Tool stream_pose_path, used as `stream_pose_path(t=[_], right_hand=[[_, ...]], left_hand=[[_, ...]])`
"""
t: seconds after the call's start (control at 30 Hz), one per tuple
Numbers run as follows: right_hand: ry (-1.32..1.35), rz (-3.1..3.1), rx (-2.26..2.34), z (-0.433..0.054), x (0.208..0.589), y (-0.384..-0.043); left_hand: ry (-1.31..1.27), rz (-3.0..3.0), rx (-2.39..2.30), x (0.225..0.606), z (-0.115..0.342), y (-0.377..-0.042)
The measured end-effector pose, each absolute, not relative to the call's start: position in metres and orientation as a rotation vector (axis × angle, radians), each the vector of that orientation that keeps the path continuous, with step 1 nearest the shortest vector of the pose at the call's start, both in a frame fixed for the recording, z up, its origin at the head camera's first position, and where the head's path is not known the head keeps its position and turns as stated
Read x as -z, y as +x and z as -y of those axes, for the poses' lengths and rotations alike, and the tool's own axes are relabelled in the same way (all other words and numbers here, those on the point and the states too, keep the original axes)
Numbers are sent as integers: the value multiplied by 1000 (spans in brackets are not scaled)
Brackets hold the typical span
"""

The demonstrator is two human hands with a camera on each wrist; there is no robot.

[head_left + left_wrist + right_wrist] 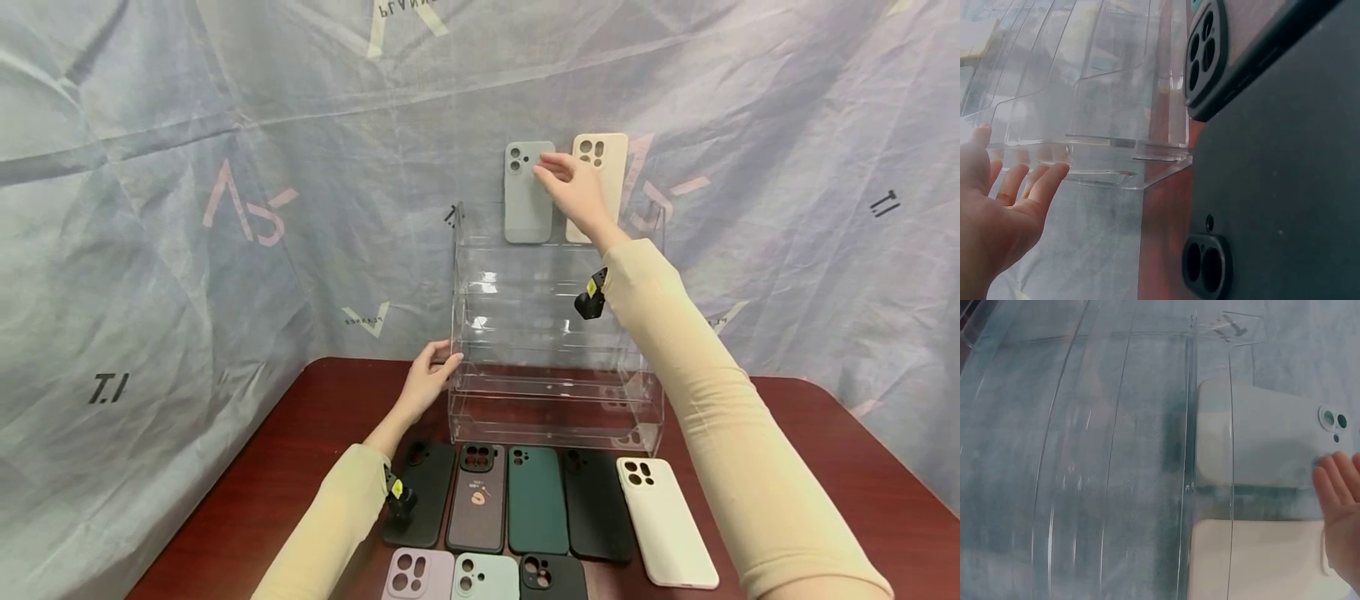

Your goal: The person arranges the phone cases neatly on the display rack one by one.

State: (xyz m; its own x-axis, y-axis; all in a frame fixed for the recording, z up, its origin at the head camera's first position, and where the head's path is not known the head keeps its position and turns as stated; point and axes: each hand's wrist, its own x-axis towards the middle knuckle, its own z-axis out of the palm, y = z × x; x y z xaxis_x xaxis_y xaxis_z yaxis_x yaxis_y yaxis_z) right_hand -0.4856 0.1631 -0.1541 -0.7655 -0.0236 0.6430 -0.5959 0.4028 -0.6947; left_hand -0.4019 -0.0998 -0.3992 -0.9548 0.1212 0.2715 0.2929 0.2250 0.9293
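A clear acrylic tiered rack (555, 387) stands on the table. On its top tier a light blue phone case (527, 204) leans upright beside a cream phone case (613, 179). My right hand (576, 190) is at the upper right edge of the light blue case, overlapping the cream one in the head view. In the right wrist view its fingers (1339, 478) are fairly straight, tips right at the blue case's edge. My left hand (427, 379) is at the rack's left side; in the left wrist view the fingertips (1057, 172) touch the clear side panel, loosely bent.
In front of the rack lie several phone cases: black, a dark patterned one (477, 508), green (537, 500), another black (597, 508) and cream (667, 521). Nearer are purple (420, 575), pale blue (486, 577) and black cases. A grey cloth (375, 167) hangs behind the dark red table (255, 500).
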Motion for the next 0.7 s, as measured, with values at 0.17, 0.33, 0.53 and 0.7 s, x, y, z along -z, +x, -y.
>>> stream_pose_path(t=[0.17,0.33,0.53,0.7], right_hand=[[558,2178,-1445,-164,157,-484],[566,2182,-1454,-167,159,-482],[575,2227,-1392,-175,162,-477],[593,2235,-1397,-182,159,-472]], left_hand=[[-411,2345,1843,401,98,-403],[-409,2329,1855,401,97,-405],[-399,2348,1851,402,99,-410],[-402,2356,1847,402,101,-413]])
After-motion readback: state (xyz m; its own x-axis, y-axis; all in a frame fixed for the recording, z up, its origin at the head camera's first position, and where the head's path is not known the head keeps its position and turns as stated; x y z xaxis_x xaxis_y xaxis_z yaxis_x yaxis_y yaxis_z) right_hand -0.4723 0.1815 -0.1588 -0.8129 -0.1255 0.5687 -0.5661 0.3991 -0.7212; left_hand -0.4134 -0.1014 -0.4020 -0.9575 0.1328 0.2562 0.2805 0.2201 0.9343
